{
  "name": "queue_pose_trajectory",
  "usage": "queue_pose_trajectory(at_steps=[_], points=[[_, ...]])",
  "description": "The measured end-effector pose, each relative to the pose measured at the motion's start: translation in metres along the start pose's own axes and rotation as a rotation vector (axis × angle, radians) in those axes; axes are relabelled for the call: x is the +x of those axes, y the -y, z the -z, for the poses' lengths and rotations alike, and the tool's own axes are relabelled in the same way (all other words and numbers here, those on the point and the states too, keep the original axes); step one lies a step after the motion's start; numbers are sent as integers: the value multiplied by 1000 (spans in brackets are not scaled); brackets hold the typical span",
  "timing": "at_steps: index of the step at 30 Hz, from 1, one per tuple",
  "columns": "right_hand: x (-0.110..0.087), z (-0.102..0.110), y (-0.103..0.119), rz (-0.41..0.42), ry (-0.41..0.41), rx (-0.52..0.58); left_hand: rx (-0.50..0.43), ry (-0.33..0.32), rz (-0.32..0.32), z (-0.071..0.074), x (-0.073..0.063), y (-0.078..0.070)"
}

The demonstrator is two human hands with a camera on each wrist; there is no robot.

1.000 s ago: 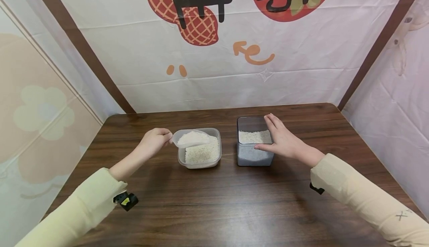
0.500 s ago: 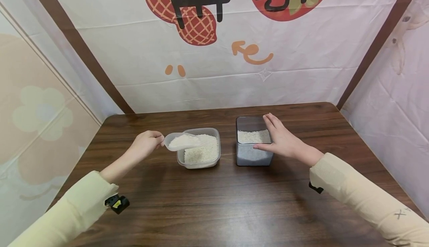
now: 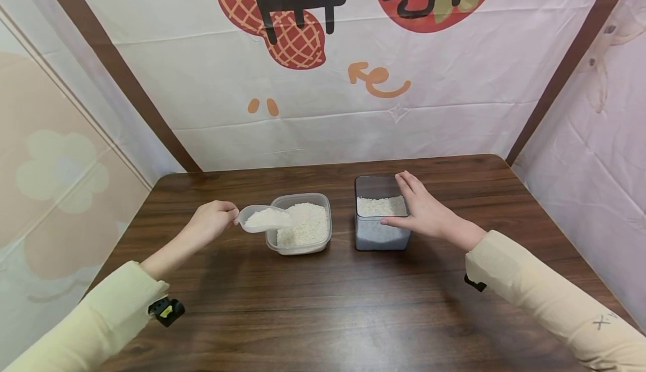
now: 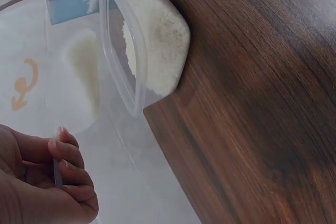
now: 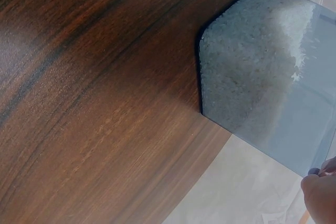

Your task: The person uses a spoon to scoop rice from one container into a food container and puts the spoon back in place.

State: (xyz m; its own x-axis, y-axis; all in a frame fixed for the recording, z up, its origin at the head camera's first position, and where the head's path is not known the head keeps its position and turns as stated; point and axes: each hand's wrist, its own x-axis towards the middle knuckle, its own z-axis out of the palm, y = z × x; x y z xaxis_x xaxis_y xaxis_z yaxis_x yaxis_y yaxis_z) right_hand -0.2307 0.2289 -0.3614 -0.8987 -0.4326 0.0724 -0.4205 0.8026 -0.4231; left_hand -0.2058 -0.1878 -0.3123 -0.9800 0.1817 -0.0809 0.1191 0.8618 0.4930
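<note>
My left hand (image 3: 214, 219) pinches the short handle of a translucent scoop (image 3: 245, 221), which carries a mound of white rice. The scoop's front end overlaps the left rim of a clear plastic tub (image 3: 301, 250) in the head view. Rice (image 3: 305, 223) nearly fills that tub. To its right stands a blue-tinted see-through container (image 3: 382, 236), about half full of rice. My right hand (image 3: 429, 212) grips its right side by the rim, thumb along the front edge and fingers toward the back. In the left wrist view, the scoop's bowl (image 4: 68, 95) hangs beside the tub.
Both containers stand on a dark wooden table (image 3: 323, 304), with a gap between them. A white printed cloth (image 3: 323, 131) hangs close behind the table's far edge, and more cloth hangs at both sides.
My left hand has drawn the scoop of rice leftward and slightly nearer, from over the tub to its left rim. The right hand stays on the blue-tinted container.
</note>
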Motion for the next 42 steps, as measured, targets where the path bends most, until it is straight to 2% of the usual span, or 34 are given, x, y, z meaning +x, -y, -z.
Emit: queue_pose_trajectory(at_steps=[13,20,29,37,42], points=[[0,-2,-2,6,-4,-5,55,8,-7,1,1,3],[0,-2,-2,6,-5,-5,127,15,-23,3,2,3],[0,-1,0,5,-7,-10,217,-29,-96,5,1,-5],[0,0,0,2,-4,-8,304,-101,-222,8,3,-11],[1,0,0,4,-6,-4,313,-118,-239,11,5,-15]])
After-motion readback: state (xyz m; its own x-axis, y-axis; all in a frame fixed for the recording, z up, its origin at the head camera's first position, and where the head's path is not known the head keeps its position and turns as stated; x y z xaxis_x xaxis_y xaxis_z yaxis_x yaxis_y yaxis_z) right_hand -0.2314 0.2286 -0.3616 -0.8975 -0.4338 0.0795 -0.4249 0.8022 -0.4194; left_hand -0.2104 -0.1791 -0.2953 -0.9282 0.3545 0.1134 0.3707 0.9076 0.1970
